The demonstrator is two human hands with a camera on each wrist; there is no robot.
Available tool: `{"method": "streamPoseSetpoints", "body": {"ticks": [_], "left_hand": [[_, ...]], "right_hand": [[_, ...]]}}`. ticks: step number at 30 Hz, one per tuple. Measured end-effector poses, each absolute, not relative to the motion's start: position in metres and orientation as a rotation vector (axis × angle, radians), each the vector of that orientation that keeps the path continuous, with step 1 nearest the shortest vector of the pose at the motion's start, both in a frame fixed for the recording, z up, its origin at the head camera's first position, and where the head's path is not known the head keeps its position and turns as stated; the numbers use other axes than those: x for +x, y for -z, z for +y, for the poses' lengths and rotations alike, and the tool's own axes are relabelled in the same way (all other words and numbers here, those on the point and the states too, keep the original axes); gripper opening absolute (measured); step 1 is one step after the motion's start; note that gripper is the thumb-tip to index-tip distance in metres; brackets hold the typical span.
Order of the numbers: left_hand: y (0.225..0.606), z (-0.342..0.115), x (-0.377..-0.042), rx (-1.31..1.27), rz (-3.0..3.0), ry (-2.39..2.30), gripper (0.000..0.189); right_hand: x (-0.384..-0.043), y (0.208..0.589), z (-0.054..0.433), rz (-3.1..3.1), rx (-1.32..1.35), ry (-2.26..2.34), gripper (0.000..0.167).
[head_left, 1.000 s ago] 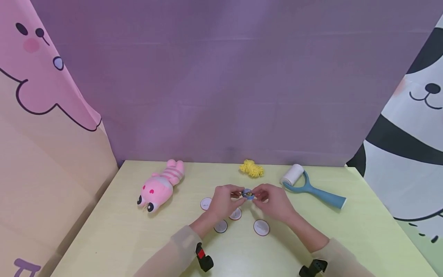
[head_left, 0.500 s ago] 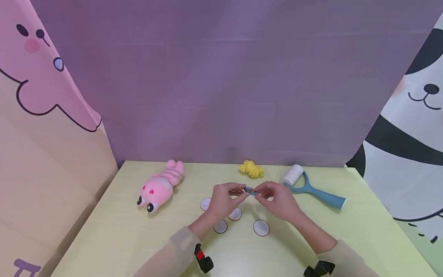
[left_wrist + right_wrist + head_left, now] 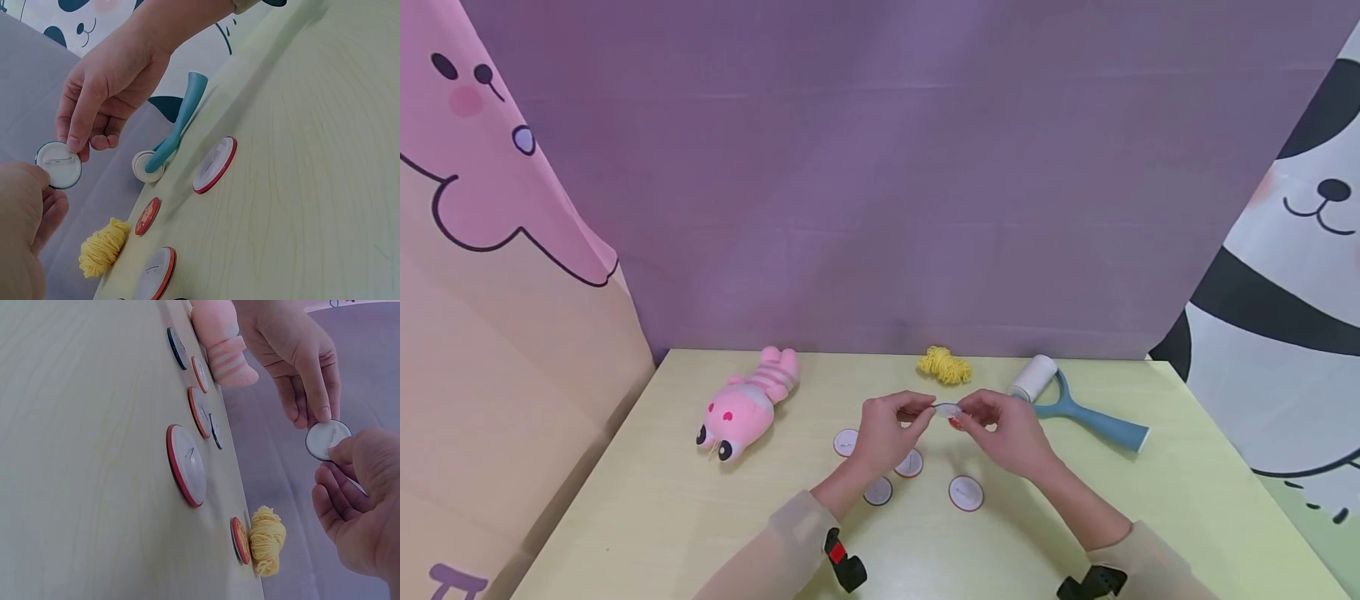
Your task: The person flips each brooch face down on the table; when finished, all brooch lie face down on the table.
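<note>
Both hands hold one round pin-back badge (image 3: 947, 410) between them, raised over the table. Its white back with the metal pin faces up, as the left wrist view shows on the same badge (image 3: 60, 165). My left hand (image 3: 886, 433) pinches one edge between thumb and fingers; my right hand (image 3: 1009, 435) pinches the opposite edge. Under the hands lies a red badge (image 3: 147, 216), picture side up. Closer to me, several badges lie pin side up, among them one badge (image 3: 966, 493) to the right and another badge (image 3: 877, 491) to the left.
A pink plush toy (image 3: 748, 408) lies at the left of the table. Toward the back edge are a yellow yarn bundle (image 3: 945, 365), a white roll (image 3: 1033, 378) and a blue Y-shaped handle (image 3: 1097, 421). A purple cloth (image 3: 880, 183) hangs behind the table.
The badge has been turned over in the fingers, from its blue picture side through edge-on to its white back. My right hand has shifted slightly to the right.
</note>
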State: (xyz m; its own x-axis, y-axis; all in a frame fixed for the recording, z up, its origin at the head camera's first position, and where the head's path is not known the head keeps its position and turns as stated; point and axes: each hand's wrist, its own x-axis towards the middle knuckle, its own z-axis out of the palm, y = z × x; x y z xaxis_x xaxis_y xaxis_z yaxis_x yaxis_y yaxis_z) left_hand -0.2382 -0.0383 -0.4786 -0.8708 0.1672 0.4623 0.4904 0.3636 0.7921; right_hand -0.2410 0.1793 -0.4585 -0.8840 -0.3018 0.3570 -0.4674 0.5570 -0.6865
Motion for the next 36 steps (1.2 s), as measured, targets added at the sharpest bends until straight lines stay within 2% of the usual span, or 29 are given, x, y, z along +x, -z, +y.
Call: {"method": "streamPoseSetpoints", "body": {"ticks": [14,24,31,36], "left_hand": [[0.484,-0.038,-0.235,-0.631,-2.318,1.587,0.027],[0.488,-0.038,-0.237,-0.671,-2.336,1.542,0.024],[0.490,-0.038,-0.237,-0.705,-2.388,1.594,0.035],[0.493,-0.038,-0.238,-0.701,-2.441,1.581,0.036]], "right_hand": [[-0.242,0.466,0.178,-2.601,0.627,-1.297,0.006],[-0.242,0.468,0.178,-2.606,0.648,-1.346,0.017],[-0.242,0.470,0.178,-2.609,0.678,-1.369,0.014],[-0.243,0.473,0.180,-2.638,0.706,-1.358,0.018]]}}
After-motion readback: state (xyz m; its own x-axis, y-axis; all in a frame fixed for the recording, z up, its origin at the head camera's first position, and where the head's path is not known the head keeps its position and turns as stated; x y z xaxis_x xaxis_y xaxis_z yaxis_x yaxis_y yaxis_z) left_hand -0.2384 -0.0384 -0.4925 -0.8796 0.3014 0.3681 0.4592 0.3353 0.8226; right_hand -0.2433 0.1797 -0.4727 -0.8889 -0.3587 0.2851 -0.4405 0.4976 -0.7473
